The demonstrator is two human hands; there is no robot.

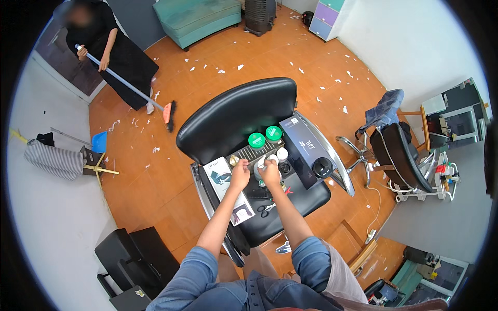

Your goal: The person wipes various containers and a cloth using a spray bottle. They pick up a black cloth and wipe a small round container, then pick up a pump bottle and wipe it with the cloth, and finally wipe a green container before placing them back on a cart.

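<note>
My right hand [271, 173] grips a bottle with a white nozzle [262, 161] above the seat of a black salon chair [239, 112]. Beside it, my left hand [240, 175] appears to hold nothing, its fingers slightly curled. A small gold-toned item [234, 160] is close to its fingertips. Two green-lidded tubs [256, 140] stand on a dark box, with a white-capped jar [282, 154] nearer me. A Wahl box [221, 177] lies at left and a dark blue box [303, 145] at right, bearing a round black container [323, 167]. Scissors [266, 210] and a black comb [260, 193] lie in front.
A person in black [120, 66] holds a broom [128, 83] at the far left. White scraps [221, 71] litter the orange tiled floor. A second black chair [398, 155] and a white trolley [443, 179] stand right; a teal bench [198, 19] is at the back.
</note>
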